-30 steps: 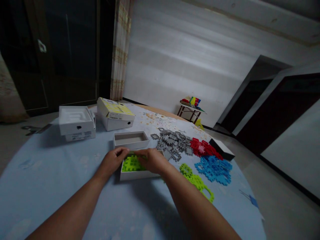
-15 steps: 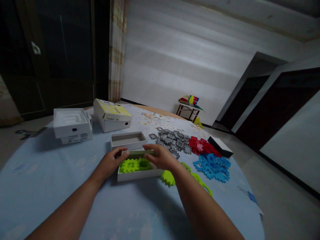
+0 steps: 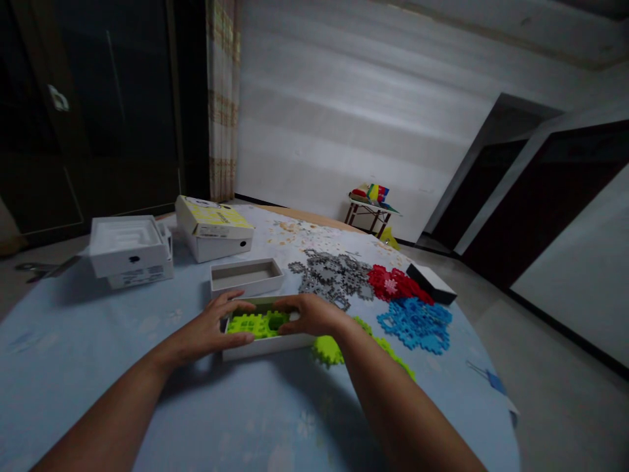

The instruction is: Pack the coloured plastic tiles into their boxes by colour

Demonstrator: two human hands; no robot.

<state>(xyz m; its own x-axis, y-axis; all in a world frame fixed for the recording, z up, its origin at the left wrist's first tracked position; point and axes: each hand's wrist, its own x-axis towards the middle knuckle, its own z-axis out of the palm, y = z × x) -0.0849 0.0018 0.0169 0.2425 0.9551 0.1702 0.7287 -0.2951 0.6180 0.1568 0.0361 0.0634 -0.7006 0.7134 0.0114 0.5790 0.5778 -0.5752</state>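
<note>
Lime-green toothed building pieces [image 3: 249, 324] lie inside a narrow white box [image 3: 265, 348] in front of me. My left hand [image 3: 219, 328] straddles the box's left end, fingers and thumb spread, the thumb over the front rim and the fingers towards the back. My right hand [image 3: 307, 316] reaches into the right end, its thumb and fingers curled around the end of the green pieces. That end is partly hidden by the hand. Loose lime-green gear pieces [image 3: 328, 351] lie on the table beside the box, partly behind my right forearm.
Behind sits a white box part [image 3: 247, 276]. Grey gear pieces [image 3: 334, 275], red pieces [image 3: 396, 285] and blue pieces [image 3: 417, 323] are heaped at right, near a black-and-white box [image 3: 432, 284]. Stacked white boxes [image 3: 130, 249] and a yellow-topped box [image 3: 216, 229] stand at left.
My left hand has spread over the box's left end, its thumb now lower, by the front rim. My right hand stays in the right end, slightly lower. The view has shifted a little.
</note>
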